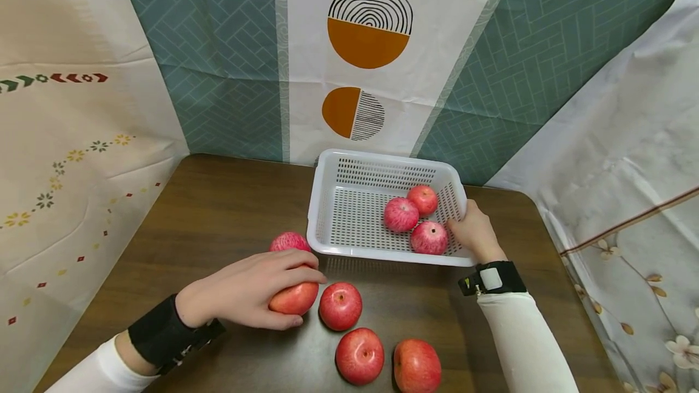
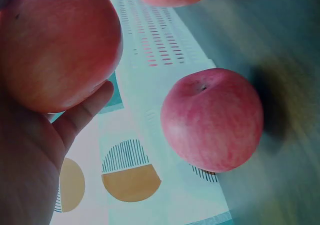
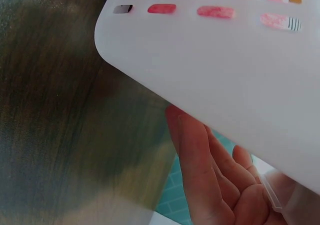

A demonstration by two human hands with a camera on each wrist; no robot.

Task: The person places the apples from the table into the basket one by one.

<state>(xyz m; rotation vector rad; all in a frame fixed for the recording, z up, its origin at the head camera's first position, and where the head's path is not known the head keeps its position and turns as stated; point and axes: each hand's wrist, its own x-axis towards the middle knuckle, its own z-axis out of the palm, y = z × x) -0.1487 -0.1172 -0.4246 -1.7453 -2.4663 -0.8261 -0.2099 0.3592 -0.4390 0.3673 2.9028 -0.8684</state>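
Observation:
My left hand (image 1: 256, 290) grips a red apple (image 1: 295, 298), its fingers over the top and the thumb at the near side. Just behind that hand lies another apple (image 1: 289, 241), also large in the left wrist view (image 2: 212, 120). In the right wrist view, the fingers of my right hand (image 3: 205, 170) curl at the edge of the white plastic basket (image 3: 190, 60). From the head view, this hand holds the basket's right end, with the thumb over the rim. Inside the basket are three apples, one of them (image 1: 429, 238) near the thumb.
Right of my left hand an apple (image 1: 341, 306) sits on the brown wooden table (image 1: 229, 199). Two more apples, one (image 1: 360, 356) left of the other (image 1: 417, 366), lie nearer the front. Printed cloth (image 1: 235, 47) hangs behind the table.

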